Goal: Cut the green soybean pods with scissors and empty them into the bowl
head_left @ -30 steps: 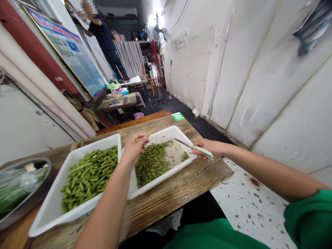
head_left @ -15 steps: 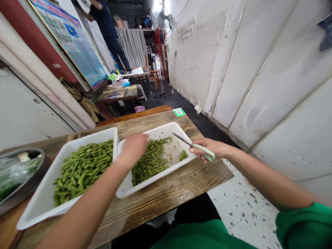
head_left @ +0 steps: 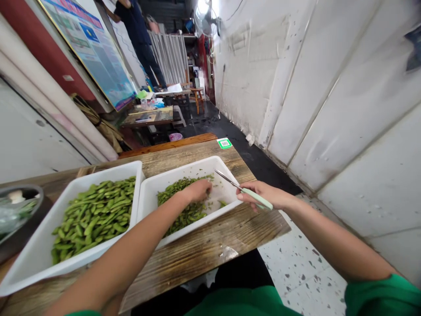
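Note:
My left hand (head_left: 198,190) reaches down into the right white tray (head_left: 226,207), its fingers curled together low over the tray floor. Whatever may be between those fingertips is hidden. Around it lie trimmed green bean pods and small cut bits (head_left: 173,189), heaped toward the tray's left side. My right hand (head_left: 271,193) grips scissors with pale green handles (head_left: 258,198) just above that tray's right rim. The blades look closed and point up and left over the tray. Beside it, the left white tray (head_left: 33,260) holds a big pile of whole-looking edamame pods (head_left: 97,215).
Both trays rest on a wooden table (head_left: 210,239). A metal bowl (head_left: 39,204) with a plastic bag and greens stands at the far left. A green code card (head_left: 224,143) lies at the table's back corner. Farther back, a person (head_left: 140,39) stands near a cluttered low table (head_left: 154,116).
My left hand has moved right and down, from above the tray's left part into its middle. The view has shifted slightly. The scissors stay in my right hand.

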Demonstrator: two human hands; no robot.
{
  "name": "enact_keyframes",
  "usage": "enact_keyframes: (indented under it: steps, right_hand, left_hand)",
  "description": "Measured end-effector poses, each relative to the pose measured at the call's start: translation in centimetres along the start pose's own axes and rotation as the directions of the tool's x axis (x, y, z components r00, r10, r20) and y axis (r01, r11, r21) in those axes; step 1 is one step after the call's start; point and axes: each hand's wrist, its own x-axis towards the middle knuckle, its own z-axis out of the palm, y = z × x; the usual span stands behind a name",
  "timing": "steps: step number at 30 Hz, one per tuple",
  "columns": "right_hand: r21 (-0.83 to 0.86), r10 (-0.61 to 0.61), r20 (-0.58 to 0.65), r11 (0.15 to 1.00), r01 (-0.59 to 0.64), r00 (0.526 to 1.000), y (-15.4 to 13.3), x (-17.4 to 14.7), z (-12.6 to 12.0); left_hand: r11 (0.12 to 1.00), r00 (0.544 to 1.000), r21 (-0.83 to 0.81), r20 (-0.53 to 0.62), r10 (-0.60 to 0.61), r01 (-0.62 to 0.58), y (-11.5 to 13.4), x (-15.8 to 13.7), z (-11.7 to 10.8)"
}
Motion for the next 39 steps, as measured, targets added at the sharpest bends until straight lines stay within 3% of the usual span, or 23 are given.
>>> enact_keyframes:
  steps: [2,4,6,8,10,12,14,21,27,30,34,37,39]
  right_hand:
    - [0.021,0.005,-0.003,1.000,-0.005,1.000,0.0,0.2,0.1]
    - [0.038,0.029,-0.008,0.999,-0.028,1.000,-0.2,0.3,0.3]
    - [0.041,0.069,-0.021,0.997,-0.068,0.997,-0.5,0.5,0.6]
    - [0.029,0.122,-0.042,0.992,-0.121,0.992,-1.0,0.5,0.9]
    - [0.009,0.163,-0.058,0.987,-0.163,0.985,-1.6,0.5,1.3]
    - [-0.023,0.184,-0.068,0.982,-0.186,0.981,-2.2,0.5,1.5]
    - [-0.061,0.200,-0.076,0.977,-0.205,0.977,-2.8,0.6,1.7]
    - [-0.136,0.199,-0.093,0.968,-0.211,0.976,-3.2,1.8,2.4]
    - [-0.152,0.285,-0.101,0.943,-0.298,0.953,-2.7,2.4,3.3]
    - [-0.110,0.307,-0.092,0.942,-0.316,0.947,-2.4,2.5,3.3]
    - [0.079,0.301,-0.026,0.951,-0.298,0.953,-2.1,2.3,2.9]
    - [0.267,0.335,0.095,0.898,-0.348,0.937,-2.0,1.9,3.0]
    - [0.319,0.338,0.114,0.878,-0.356,0.934,-2.0,1.8,3.3]
  left_hand:
    - [0.975,0.993,-0.210,-0.065,-0.094,0.079,-1.3,-0.9,0.0]
    - [0.863,0.974,-0.486,-0.092,-0.206,0.136,-2.1,-1.7,0.0]
    - [0.626,0.936,-0.763,-0.081,-0.342,0.163,-2.2,-2.5,-0.2]
    - [0.320,0.893,-0.939,-0.034,-0.448,0.125,-1.8,-3.0,-0.6]
    - [0.078,0.882,-0.996,0.009,-0.470,0.052,-0.8,-3.4,-1.2]
    - [-0.058,0.903,-0.998,0.018,-0.429,-0.008,0.3,-3.7,-1.7]
    - [-0.104,0.926,-0.994,0.008,-0.377,-0.034,1.5,-3.8,-2.0]
    - [-0.068,0.974,-0.997,-0.020,-0.226,-0.036,3.0,-4.2,-2.1]
    - [-0.170,0.972,-0.968,0.205,-0.115,0.184,2.5,-4.7,-2.3]
    - [-0.194,0.960,-0.958,0.240,-0.144,0.211,2.4,-4.6,-2.1]
    - [-0.253,0.955,-0.967,0.115,-0.273,0.044,2.1,-4.2,-1.9]
    - [-0.267,0.930,-0.963,0.056,-0.363,-0.047,2.0,-4.0,-2.0]
    - [-0.269,0.916,-0.958,0.020,-0.402,-0.097,2.3,-3.9,-2.2]
